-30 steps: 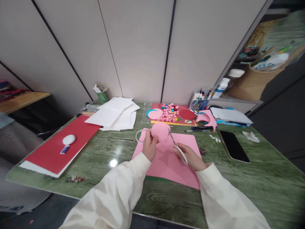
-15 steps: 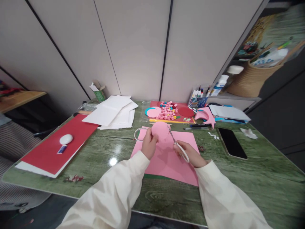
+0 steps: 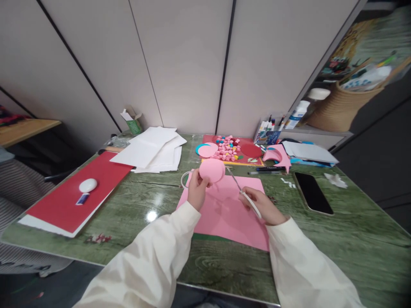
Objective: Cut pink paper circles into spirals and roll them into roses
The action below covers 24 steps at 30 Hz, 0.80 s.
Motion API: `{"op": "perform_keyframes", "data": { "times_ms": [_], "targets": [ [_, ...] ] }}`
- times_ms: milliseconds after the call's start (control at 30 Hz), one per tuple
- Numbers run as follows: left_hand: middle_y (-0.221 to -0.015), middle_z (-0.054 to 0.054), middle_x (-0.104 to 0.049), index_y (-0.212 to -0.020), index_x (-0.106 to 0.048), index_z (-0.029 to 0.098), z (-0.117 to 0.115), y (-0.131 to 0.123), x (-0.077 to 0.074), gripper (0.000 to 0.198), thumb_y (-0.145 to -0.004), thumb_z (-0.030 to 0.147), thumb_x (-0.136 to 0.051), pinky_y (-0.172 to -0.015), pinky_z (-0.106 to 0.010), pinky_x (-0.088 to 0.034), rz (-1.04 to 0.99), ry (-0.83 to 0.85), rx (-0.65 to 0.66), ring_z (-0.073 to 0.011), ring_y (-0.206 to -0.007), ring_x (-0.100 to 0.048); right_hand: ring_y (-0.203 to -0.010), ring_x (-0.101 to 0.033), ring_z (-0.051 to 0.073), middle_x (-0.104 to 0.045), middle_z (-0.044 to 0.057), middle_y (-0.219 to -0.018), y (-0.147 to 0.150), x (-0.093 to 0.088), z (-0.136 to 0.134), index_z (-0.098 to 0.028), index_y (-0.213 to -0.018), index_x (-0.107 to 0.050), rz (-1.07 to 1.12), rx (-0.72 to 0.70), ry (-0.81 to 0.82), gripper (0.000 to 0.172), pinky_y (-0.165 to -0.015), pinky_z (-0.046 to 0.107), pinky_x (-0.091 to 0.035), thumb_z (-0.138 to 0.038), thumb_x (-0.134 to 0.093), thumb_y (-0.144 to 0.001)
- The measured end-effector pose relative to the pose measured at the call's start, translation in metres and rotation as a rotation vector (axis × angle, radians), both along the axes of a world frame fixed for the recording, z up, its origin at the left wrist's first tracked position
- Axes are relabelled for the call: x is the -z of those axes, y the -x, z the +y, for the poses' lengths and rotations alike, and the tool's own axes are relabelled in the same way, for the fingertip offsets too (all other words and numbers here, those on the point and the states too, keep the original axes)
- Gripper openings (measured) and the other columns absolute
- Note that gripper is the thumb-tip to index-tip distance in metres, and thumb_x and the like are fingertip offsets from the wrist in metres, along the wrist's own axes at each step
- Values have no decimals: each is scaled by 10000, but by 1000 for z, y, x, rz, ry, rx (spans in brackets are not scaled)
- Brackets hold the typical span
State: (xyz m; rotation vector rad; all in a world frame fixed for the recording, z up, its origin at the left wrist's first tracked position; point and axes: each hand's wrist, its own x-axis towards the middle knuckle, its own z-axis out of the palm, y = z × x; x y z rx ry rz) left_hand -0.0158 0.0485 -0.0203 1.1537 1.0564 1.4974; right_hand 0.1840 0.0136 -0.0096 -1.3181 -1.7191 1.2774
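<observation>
A pink paper circle (image 3: 212,170) is pinched between the thumb and fingers of my left hand (image 3: 197,190), above a pink sheet of paper (image 3: 221,218). My right hand (image 3: 261,205) grips white-handled scissors (image 3: 249,202). Their blades point up and left, a small gap away from the circle's right edge. Green paper shows from under the pink sheet. A ring-shaped roll (image 3: 185,179) stands just left of my left hand, partly hidden. Behind the hands, small pink, blue and yellow paper pieces (image 3: 227,148) lie heaped on a red sheet.
White sheets (image 3: 150,147) are stacked at the back left. Red paper (image 3: 73,196) carries a white rounded object (image 3: 87,185) and a small blue-and-white item (image 3: 82,199). To the right lie a phone (image 3: 313,192), pens (image 3: 268,169) and a cut pink scrap (image 3: 278,156).
The scissors have come away from the paper circle's edge as my right hand moved slightly right. My left hand has shifted a little left with the circle.
</observation>
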Motion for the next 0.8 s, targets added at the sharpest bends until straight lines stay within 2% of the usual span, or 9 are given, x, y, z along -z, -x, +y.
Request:
{"op": "perform_keyframes", "data": {
  "times_ms": [233,433,800],
  "targets": [
    [-758,12,-490,-882,-451,164,-5,-5,1,187,-712,225,-501,-518,-206,-403,-8,16,44,-63,-551,-475,-475,-392,89,-414,-55,-519,2,1,1,-192,-625,-415,-30,87,-49,297,-468,219,-308,-443,-525,-738],
    [-716,27,-472,-860,-463,163,-7,-7,0,172,-708,229,-507,-513,-202,-404,-6,14,64,-59,-540,-467,-464,-393,85,-419,-53,-512,2,2,2,-189,-617,-425,-30,80,-35,296,-440,209,-300,-440,-542,-720],
    [-758,17,-487,-871,-459,165,-8,-7,-2,174,-711,217,-501,-519,-206,-413,-16,22,58,-55,-540,-480,-468,-389,86,-403,-58,-511,3,0,1,-191,-612,-414,-21,80,-22,315,-449,207,-308,-459,-542,-718]
  ]
}}
